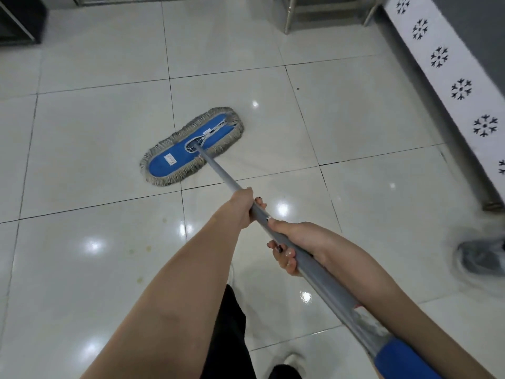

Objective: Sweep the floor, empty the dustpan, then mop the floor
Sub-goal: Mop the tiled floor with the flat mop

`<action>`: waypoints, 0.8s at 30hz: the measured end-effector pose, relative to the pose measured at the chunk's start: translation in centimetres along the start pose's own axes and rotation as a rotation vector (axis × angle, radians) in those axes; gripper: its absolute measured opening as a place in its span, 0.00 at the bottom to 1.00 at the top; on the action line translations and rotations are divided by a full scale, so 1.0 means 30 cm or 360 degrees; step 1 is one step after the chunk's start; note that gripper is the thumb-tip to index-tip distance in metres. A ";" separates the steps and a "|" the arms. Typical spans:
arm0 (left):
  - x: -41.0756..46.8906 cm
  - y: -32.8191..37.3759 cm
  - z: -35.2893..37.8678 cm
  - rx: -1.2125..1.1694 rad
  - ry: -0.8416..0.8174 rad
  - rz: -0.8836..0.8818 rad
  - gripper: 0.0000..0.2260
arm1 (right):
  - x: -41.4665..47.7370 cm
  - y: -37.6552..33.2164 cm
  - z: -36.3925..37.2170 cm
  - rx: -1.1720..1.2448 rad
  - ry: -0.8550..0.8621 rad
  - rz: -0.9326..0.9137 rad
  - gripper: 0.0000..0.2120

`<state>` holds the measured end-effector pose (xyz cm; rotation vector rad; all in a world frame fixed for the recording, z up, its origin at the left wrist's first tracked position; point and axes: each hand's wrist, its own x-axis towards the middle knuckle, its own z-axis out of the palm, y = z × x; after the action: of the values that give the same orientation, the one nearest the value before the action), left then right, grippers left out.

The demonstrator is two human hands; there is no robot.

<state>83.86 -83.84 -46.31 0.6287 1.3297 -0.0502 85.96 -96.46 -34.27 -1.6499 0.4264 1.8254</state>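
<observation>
I see my left hand (pixel 243 207) curled round the grey mop handle (pixel 218 170), knuckles up, with dark-painted nails showing on the far side of the pole. My right hand (pixel 295 242) grips the same pole just behind it, toward 5 o'clock, with the thumb lying along the top and the fingers wrapped underneath. The two hands are near each other but apart, with a short stretch of bare pole between them. The handle runs on a slant from the blue grip (pixel 401 356) at 5 o'clock, alongside my right forearm and through both hands, out toward 11 o'clock. There it meets the mop head (pixel 169 162), a flat blue pad with a grey fringe that lies flat on the floor (pixel 95 132) well ahead of the left hand. The pad lies crosswise to the pole, its long axis running from 8 o'clock to 2 o'clock, and it straddles a dark grout line. The floor is glossy pale tile with lamp glints on it, and a few faint yellowish marks (pixel 147 247) show at 9 o'clock from my hands. Below my arms, at 6 o'clock, are a dark trouser leg (pixel 229 324) and a pale shoe (pixel 292 359). At 3 o'clock there is a blurred grey shoe (pixel 481 255). A white panel with snowflake cut-outs (pixel 451 64) runs along at 2 o'clock, and metal legs (pixel 289 15) stand at 12 o'clock.
</observation>
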 end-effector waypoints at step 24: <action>-0.231 -0.504 0.344 0.0156 -0.0102 -0.0141 0.08 | -0.186 0.442 -0.396 0.0011 0.0077 0.0098 0.25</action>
<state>85.41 -103.31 -44.98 0.6457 1.2984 -0.2072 86.63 -115.07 -33.07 -1.6962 0.5094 1.8293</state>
